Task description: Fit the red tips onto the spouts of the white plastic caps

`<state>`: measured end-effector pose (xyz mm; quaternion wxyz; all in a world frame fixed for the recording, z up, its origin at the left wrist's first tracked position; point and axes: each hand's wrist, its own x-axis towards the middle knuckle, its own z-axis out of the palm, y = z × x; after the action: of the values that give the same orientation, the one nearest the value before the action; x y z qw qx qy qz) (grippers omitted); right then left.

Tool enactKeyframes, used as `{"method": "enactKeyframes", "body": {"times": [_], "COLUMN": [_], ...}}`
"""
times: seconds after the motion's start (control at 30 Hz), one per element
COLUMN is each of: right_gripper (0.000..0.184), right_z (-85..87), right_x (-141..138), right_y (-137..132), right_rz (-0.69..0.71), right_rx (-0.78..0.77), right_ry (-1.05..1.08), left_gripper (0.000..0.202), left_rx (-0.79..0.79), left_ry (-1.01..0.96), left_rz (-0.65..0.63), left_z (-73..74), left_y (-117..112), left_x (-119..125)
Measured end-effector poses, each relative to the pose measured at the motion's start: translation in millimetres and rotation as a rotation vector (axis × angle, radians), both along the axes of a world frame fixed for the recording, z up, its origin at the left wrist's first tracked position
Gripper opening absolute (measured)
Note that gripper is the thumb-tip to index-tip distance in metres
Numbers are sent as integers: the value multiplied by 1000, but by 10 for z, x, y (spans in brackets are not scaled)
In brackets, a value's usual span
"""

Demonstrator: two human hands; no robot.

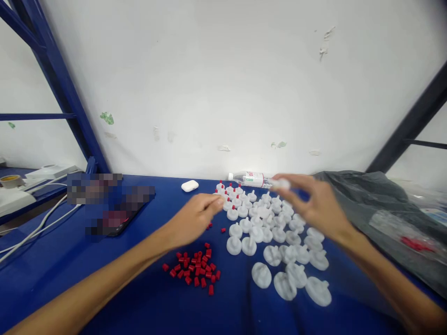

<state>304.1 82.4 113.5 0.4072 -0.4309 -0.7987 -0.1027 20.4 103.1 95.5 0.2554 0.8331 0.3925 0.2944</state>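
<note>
My left hand (198,217) is closed in a pinch beside the back-left group of white round plastic pieces with short stems. Whatever its fingertips hold is hidden. Raised over the back of the pile, my right hand (316,200) grips a blurred white round piece (281,183) between thumb and fingers. Beneath it spread several more white stemmed pieces (256,233), some upright and some tipped over. Red caps sit on the stems of several pieces (232,213) near my left hand. Loose small red caps (197,266) lie heaped in front of my left forearm.
A clear bottle (252,179) lies on its side by the wall. A white rounded case (190,186) rests left of it on the blue table (139,284). Dark plastic sheeting (375,209) covers the right side; cables (45,218) and a dark device (134,211) are left.
</note>
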Motion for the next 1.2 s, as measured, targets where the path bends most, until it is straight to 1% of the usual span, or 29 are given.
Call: {"method": "enactKeyframes", "body": {"times": [0.03, 0.1, 0.17, 0.3, 0.37, 0.43, 0.6, 0.7, 0.77, 0.87, 0.93, 1.0, 1.03, 1.13, 1.17, 1.2], "right_gripper": [24, 22, 24, 24, 25, 28, 22, 19, 23, 26, 24, 25, 29, 49, 52, 50], "right_z": [40, 70, 28, -133, -180, -193, -152, -123, -110, -103, -115, -145, -168, -249, -275, -299], "right_x": [100, 250, 311, 283, 276, 289, 331, 326, 308, 231, 136, 12, -53, -221, -259, -286], "right_y": [48, 143, 219, 287, 291, 285, 237, 201, 183, 149, 111, 61, 36, -22, -31, -35], "right_rz": [-62, -99, -67, 40, 62, 64, 87, 128, 141, 135, 134, 140, 143, 169, 181, 195], "right_rx": [-16, -86, -158, -261, -297, -317, -379, -410, -401, -336, -273, -215, -191, -148, -140, -133], "right_ry": [41, 19, -58, -178, -208, -230, -313, -355, -353, -301, -264, -242, -237, -241, -244, -247], "left_gripper": [42, 37, 30, 18, 16, 17, 27, 30, 26, 19, 15, 16, 17, 22, 22, 22], "left_rx": [57, 155, 231, 316, 327, 336, 373, 384, 385, 376, 362, 349, 345, 351, 359, 370], "left_ry": [61, 174, 270, 386, 419, 431, 385, 386, 387, 362, 331, 281, 246, 126, 95, 75], "left_rz": [42, 121, 147, 88, 61, 61, 122, 94, 75, 82, 83, 79, 77, 85, 87, 85], "left_z": [6, 7, -15, -119, -167, -198, -238, -270, -291, -301, -287, -254, -233, -179, -171, -169], "left_y": [46, 120, 149, 87, 52, 38, 61, 90, 116, 160, 174, 157, 135, 35, 1, -29], "left_x": [-68, -155, -153, 4, 70, 108, 173, 209, 220, 219, 215, 216, 219, 237, 244, 251]}}
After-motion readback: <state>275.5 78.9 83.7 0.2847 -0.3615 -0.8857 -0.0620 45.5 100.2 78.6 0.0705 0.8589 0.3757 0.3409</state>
